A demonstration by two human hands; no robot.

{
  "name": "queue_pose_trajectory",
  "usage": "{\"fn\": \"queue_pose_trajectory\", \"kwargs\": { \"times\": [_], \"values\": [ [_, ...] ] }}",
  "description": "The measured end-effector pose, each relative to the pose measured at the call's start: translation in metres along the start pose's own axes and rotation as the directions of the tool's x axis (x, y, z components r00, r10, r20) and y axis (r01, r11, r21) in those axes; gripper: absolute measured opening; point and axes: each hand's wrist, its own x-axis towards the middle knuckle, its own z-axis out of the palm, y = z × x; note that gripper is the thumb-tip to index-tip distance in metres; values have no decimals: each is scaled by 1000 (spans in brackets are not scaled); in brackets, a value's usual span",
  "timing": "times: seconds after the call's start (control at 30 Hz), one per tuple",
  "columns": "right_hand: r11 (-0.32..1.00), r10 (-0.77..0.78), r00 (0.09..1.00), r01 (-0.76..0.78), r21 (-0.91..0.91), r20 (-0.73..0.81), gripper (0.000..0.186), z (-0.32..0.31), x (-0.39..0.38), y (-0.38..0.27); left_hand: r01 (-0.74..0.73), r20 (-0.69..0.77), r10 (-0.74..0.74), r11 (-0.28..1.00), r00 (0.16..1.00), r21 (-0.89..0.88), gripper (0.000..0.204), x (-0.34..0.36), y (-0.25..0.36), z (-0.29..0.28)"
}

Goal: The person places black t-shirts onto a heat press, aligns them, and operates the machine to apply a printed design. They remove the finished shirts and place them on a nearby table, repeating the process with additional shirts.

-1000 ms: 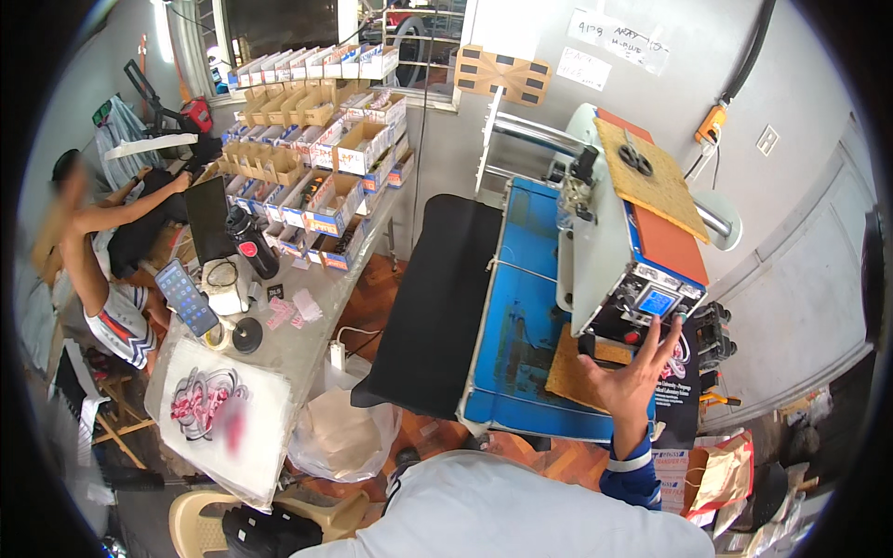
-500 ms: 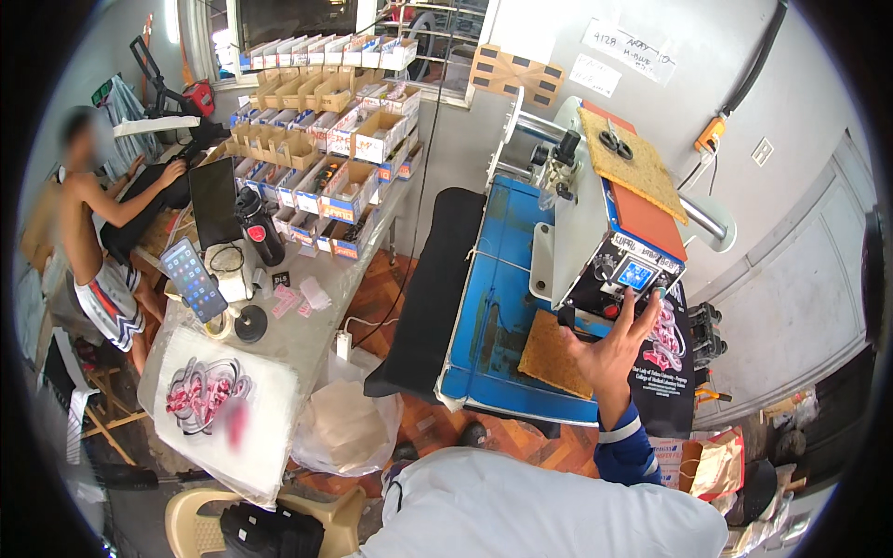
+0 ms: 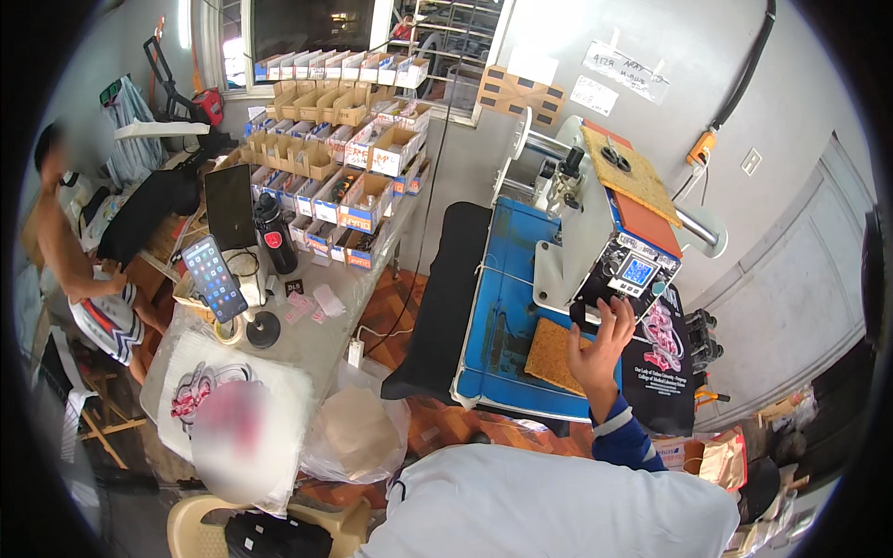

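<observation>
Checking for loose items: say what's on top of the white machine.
Scissors lie on a tan pad over the white machine's orange top; the part beneath the pad is hidden.

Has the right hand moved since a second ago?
Yes. Judged against the blue screen on the machine, the right hand has shifted left and slightly down; its fingertips are now below and left of the screen.

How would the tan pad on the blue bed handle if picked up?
The pad probably flexes only slightly: it lies flat with fairly straight edges. Likely light, since it looks thin. Its rough-looking face probably won't slip much.
</observation>
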Motion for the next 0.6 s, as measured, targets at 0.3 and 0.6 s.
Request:
{"fn": "queue_pose_trajectory", "kwargs": {
  "times": [0.3, 0.6],
  "values": [
    [990, 50, 998, -54, -131, -29, 60, 19, -6, -15, 0, 37, -3, 998, 999, 65, 29, -4, 6, -13],
    [994, 80, 990, -71, -78, 116, 67, 0, -29, -20, -31, 98, 19, 992, 995, 120, 28, 9, 30, -9]
  ]
}}
